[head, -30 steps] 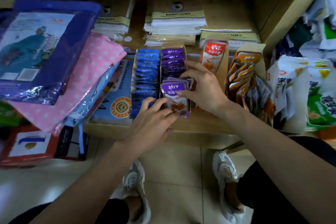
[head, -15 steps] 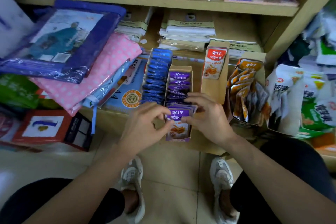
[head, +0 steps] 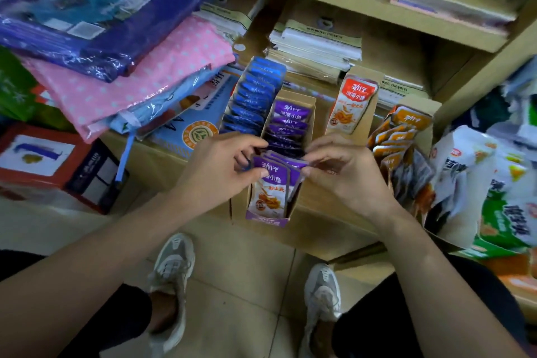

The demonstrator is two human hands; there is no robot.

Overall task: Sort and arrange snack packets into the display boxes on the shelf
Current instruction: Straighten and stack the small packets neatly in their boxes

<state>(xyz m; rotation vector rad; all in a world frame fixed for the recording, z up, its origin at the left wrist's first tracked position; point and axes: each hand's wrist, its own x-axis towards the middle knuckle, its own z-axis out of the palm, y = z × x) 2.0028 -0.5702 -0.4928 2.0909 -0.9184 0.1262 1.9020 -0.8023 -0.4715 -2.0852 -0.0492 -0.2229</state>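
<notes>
I see purple packets (head: 271, 183) fanned upright at the front of their cardboard box (head: 295, 95), centre frame, blue packets (head: 255, 90) filed left, orange packets (head: 411, 120) slumped right.

Left hand (head: 220, 171) and right hand (head: 345, 174) pinch the front purple packets (head: 273, 183) in the purple box (head: 266, 220) on the shelf (head: 319, 212); blue packets (head: 252, 96) just left of that box; red packet (head: 353, 104) and orange packets (head: 404, 136) to its right.

Tan wooden shelf unit (head: 412, 49) w/ upper board (head: 363, 7) over lower board (head: 162, 163), slanted upright (head: 488, 67) at rt. Beige floor tiles (head: 247, 276) below, thin grout lines — light soft & even.
</notes>
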